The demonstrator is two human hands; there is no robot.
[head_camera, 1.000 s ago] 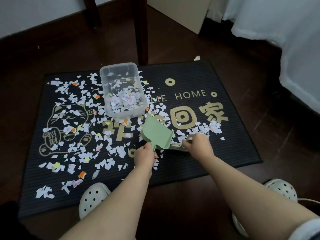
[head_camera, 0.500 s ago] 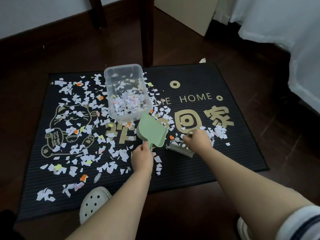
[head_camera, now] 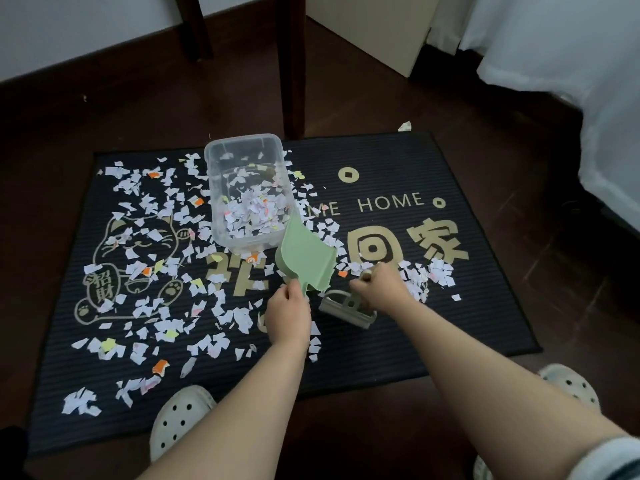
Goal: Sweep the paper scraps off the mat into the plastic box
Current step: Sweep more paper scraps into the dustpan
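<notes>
A black mat (head_camera: 433, 327) with gold print lies on the dark floor, strewn with white, yellow and orange paper scraps (head_camera: 156, 271), thickest on its left half. A clear plastic box (head_camera: 221, 154) stands on the mat's far middle, partly filled with scraps. My left hand (head_camera: 287, 315) grips the handle of a green dustpan (head_camera: 304, 258), tilted up with its front edge at the box's near right corner. My right hand (head_camera: 381, 289) holds the handle of a small grey-green brush (head_camera: 346, 310), whose head rests on the mat beside the dustpan.
A dark wooden chair leg (head_camera: 292, 64) stands just behind the box, another (head_camera: 197, 26) further left. A white cloth (head_camera: 588, 81) hangs at the right. My white clogs (head_camera: 180, 420) sit at the mat's near edge. One stray scrap (head_camera: 405, 126) lies beyond the mat.
The dustpan has lifted and tipped up toward the box's near corner. The brush has drawn back away from the pan toward me.
</notes>
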